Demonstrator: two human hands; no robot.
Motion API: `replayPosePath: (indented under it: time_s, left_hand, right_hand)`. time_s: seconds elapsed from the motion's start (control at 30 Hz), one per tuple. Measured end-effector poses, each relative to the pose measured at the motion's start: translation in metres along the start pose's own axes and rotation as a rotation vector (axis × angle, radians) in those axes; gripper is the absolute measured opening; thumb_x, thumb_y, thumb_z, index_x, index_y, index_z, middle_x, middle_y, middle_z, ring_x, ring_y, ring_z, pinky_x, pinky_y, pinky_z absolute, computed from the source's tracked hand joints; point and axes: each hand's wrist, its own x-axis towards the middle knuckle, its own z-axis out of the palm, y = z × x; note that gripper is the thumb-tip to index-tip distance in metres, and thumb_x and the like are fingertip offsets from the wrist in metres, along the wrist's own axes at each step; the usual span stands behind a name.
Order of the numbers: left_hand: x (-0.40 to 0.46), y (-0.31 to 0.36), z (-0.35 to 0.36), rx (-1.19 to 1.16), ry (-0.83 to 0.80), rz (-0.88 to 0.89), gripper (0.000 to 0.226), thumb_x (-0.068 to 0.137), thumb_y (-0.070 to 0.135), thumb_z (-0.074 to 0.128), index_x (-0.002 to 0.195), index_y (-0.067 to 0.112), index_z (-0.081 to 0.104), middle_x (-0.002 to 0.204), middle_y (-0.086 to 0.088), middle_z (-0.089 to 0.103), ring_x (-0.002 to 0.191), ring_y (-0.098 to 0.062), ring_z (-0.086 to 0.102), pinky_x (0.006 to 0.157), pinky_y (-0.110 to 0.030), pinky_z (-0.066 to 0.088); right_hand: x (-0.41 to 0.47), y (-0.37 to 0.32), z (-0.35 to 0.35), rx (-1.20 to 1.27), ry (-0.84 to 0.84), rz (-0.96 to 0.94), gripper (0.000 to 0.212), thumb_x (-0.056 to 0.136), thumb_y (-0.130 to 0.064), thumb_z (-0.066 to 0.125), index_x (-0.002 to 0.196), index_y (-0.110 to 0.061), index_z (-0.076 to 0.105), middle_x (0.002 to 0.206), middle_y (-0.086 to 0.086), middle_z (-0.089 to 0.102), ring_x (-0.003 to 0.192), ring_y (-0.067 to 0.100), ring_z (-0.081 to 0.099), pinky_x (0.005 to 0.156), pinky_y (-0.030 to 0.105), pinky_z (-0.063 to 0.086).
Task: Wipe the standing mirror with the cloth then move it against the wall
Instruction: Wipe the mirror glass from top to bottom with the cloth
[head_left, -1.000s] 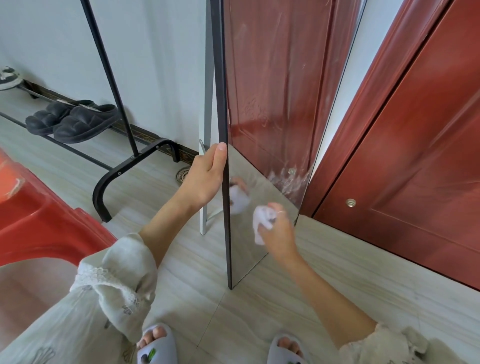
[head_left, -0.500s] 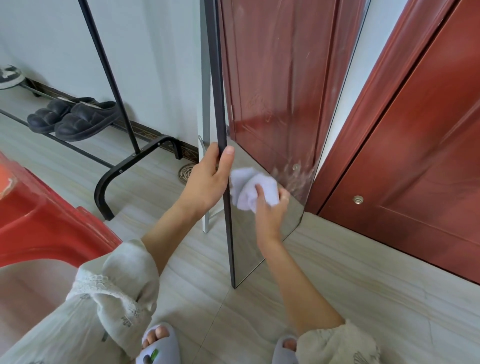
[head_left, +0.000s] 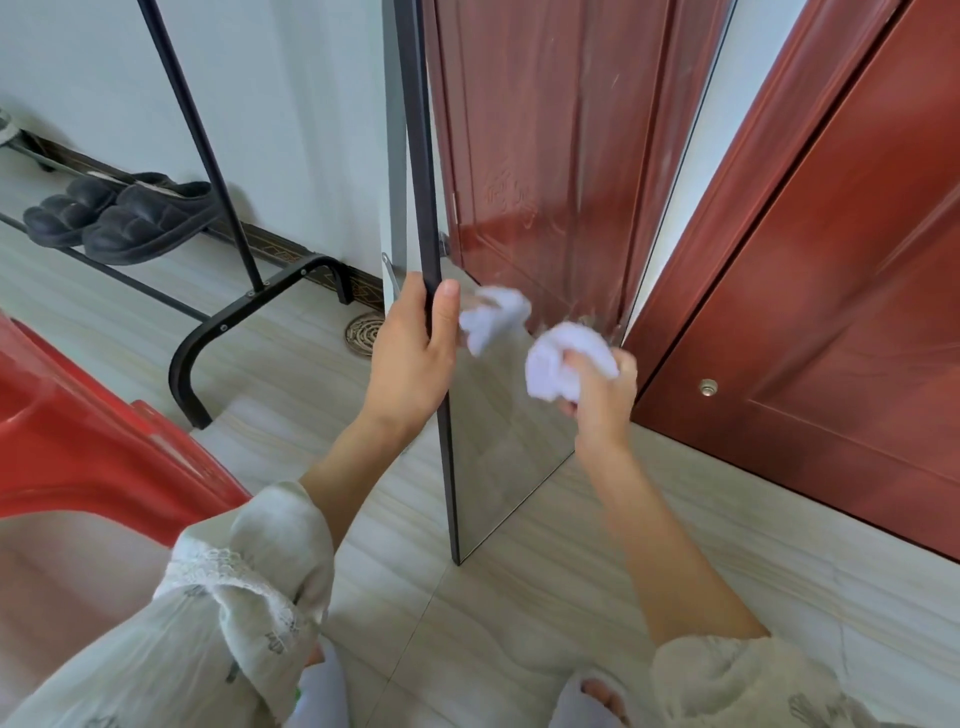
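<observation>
A tall standing mirror (head_left: 540, 171) with a thin black frame stands on the floor in front of me, seen nearly edge-on, and reflects the red door. My left hand (head_left: 413, 358) grips its near black edge at about knee height. My right hand (head_left: 602, 395) holds a crumpled white cloth (head_left: 563, 358) against the lower right part of the glass. The cloth's reflection shows in the glass just left of it. Streaky smears mark the glass above the cloth.
A red wooden door (head_left: 831, 291) stands right of the mirror. A black metal rack (head_left: 218, 171) with dark slippers (head_left: 130, 218) lines the white wall (head_left: 291, 104) at left. A red plastic stool (head_left: 78, 431) is near my left side. A round floor drain (head_left: 363, 332) lies behind the mirror.
My right hand with the cloth swept from the glass's right side to its left edge by my left thumb, then back right. My left hand kept its grip.
</observation>
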Motion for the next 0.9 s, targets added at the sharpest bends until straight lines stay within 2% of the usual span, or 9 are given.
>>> replayPosePath:
  time_s: [0.1,0.23,0.33,0.5,0.57,0.67,0.73,0.83,0.9]
  left_hand:
    - [-0.002,0.000,0.005,-0.022,0.045,-0.014,0.026,0.100,0.034,0.033,0.089,0.014,0.046,0.077,0.004,0.051,0.072,-0.011,0.046,0.065,-0.024,0.036]
    - [-0.001,-0.002,0.007,0.034,0.094,-0.007,0.028,0.101,0.032,0.032,0.088,0.009,0.041,0.069,0.009,0.043,0.073,-0.023,0.041,0.067,-0.031,0.031]
    - [-0.001,-0.004,0.006,0.074,0.102,0.014,0.029,0.100,0.034,0.032,0.085,0.010,0.037,0.064,0.007,0.039,0.064,-0.023,0.038,0.062,-0.031,0.025]
    - [0.000,-0.006,0.011,0.054,0.143,0.021,0.043,0.094,0.045,0.029,0.086,0.006,0.043,0.063,0.007,0.038,0.061,-0.019,0.038,0.063,-0.037,0.035]
    - [0.001,-0.006,0.012,0.036,0.164,0.019,0.047,0.091,0.051,0.027,0.086,0.008,0.044,0.065,0.009,0.039,0.064,-0.019,0.039,0.066,-0.039,0.039]
    - [0.001,-0.005,0.016,0.019,0.191,0.021,0.049,0.087,0.056,0.023,0.087,0.012,0.044,0.069,0.007,0.043,0.068,-0.020,0.044,0.068,-0.038,0.040]
    - [0.001,-0.006,0.018,0.007,0.219,0.009,0.049,0.088,0.055,0.024,0.088,0.010,0.044,0.070,0.004,0.044,0.070,-0.023,0.044,0.067,-0.037,0.039]
    - [0.002,-0.007,0.023,-0.007,0.246,-0.008,0.035,0.093,0.045,0.027,0.084,0.014,0.040,0.065,0.008,0.037,0.063,-0.020,0.038,0.064,-0.034,0.034]
    - [0.002,-0.008,0.026,-0.028,0.258,-0.022,0.033,0.094,0.042,0.027,0.084,0.012,0.040,0.065,0.008,0.036,0.065,-0.021,0.037,0.064,-0.035,0.035]
  right_hand:
    - [-0.002,-0.046,0.022,0.063,-0.084,-0.155,0.034,0.079,-0.015,0.066,0.108,-0.015,0.048,0.087,0.003,0.054,0.066,0.015,0.049,0.040,0.018,0.037]
    - [-0.009,-0.036,0.036,-0.011,-0.171,-0.215,0.041,0.078,-0.019,0.067,0.113,-0.017,0.045,0.093,-0.003,0.055,0.073,0.010,0.053,0.052,0.019,0.044]
    - [-0.006,0.016,0.023,-0.039,-0.129,-0.081,0.039,0.080,-0.013,0.065,0.113,-0.017,0.044,0.092,-0.007,0.054,0.078,0.003,0.053,0.060,0.013,0.046]
    - [0.016,0.094,-0.018,-0.460,-0.151,0.309,0.034,0.080,-0.013,0.064,0.107,-0.012,0.044,0.101,0.008,0.053,0.087,0.023,0.053,0.067,0.031,0.048]
    - [0.029,0.096,-0.028,-0.453,-0.117,0.343,0.030,0.080,-0.011,0.064,0.104,-0.011,0.046,0.101,0.009,0.054,0.087,0.025,0.054,0.069,0.034,0.049]
    - [0.047,0.061,-0.024,-0.243,-0.031,0.172,0.021,0.073,-0.019,0.064,0.089,-0.019,0.050,0.097,0.008,0.058,0.085,0.024,0.055,0.074,0.040,0.048]
    - [0.051,0.026,-0.014,-0.157,-0.047,0.021,0.028,0.064,-0.030,0.060,0.090,-0.025,0.050,0.094,0.000,0.057,0.086,0.020,0.055,0.074,0.040,0.047]
    - [0.052,-0.018,0.006,0.004,-0.115,-0.143,0.037,0.067,-0.032,0.061,0.101,-0.019,0.052,0.093,0.000,0.056,0.077,0.016,0.052,0.054,0.024,0.044]
    - [0.050,-0.033,0.019,0.077,-0.169,-0.198,0.046,0.069,-0.033,0.066,0.107,-0.011,0.052,0.093,0.002,0.055,0.075,0.016,0.051,0.049,0.021,0.042]
